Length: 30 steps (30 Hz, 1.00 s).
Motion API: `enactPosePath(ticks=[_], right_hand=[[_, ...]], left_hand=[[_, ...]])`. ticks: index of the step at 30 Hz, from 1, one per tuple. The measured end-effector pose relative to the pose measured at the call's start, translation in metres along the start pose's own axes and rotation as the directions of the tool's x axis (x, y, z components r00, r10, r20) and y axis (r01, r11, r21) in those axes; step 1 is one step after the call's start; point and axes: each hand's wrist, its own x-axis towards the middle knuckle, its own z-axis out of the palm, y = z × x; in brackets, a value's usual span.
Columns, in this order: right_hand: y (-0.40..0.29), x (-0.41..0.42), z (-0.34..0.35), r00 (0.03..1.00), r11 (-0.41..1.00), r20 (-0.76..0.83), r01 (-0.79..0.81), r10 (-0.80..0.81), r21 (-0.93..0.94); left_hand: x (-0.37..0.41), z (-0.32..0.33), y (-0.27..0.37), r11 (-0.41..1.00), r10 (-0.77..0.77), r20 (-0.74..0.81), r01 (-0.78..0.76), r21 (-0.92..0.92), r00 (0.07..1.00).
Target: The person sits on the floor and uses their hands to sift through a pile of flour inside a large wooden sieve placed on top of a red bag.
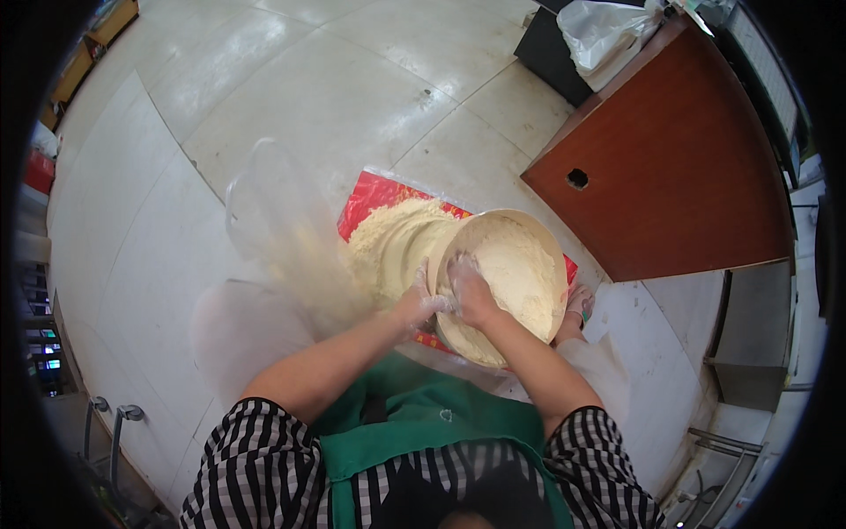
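Note:
A round sieve or drum-shaped container (562, 264) with a pale wall is tilted in front of me, holding pale yellow flour or powder (519, 271). My left hand (420, 301), dusted white, grips its left side, with the thumb near the lower rim. Inside the rim, against the left inner wall, is my right hand (470, 287), also powdered; whether its fingers hold anything is unclear. Beneath lies a red printed plastic sheet or bag (377, 195) on the floor. A heap of the same powder (390, 231) covers much of it, with curved ridges beside the sieve.
A hazy clear plastic bag (271, 198) stands left of the heap. To the right is a brown wooden cabinet or panel (681, 165) with a round hole. A white plastic bag (605, 33) rests behind it. My foot (580, 303) is close to the sieve's right side on the tiled floor (310, 106).

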Motion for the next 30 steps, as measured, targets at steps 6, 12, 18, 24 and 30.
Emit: enactPosePath(ticks=[6, 12, 18, 24, 30], right_hand=[[0.05, -0.029, -0.028, 0.961, 0.965, -0.159, -0.242, 0.225, -0.097], [0.012, 0.024, 0.028, 0.976, 0.974, -0.074, -0.209, 0.203, -0.087], [0.012, -0.034, -0.055, 0.97, 0.961, 0.242, 0.08, -0.013, -0.266], [-0.003, 0.022, -0.031, 0.936, 0.938, -0.069, -0.344, 0.345, 0.034], [-0.002, -0.023, -0.028, 0.948, 0.955, 0.291, 0.198, -0.129, -0.221]], left_hand=[[-0.013, 0.007, 0.019, 0.997, -0.077, 0.032, 0.078, -0.005, 0.996], [-0.006, 0.006, 0.01, 0.998, -0.038, 0.047, 0.04, -0.051, 0.998], [-0.007, -0.004, 0.012, 0.997, -0.03, 0.065, 0.034, -0.063, 0.997], [-0.002, -0.004, 0.002, 1.0, 0.002, 0.097, 0.0, -0.014, 0.995], [-0.007, -0.007, 0.01, 0.995, -0.077, -0.021, 0.075, -0.071, 0.997]])
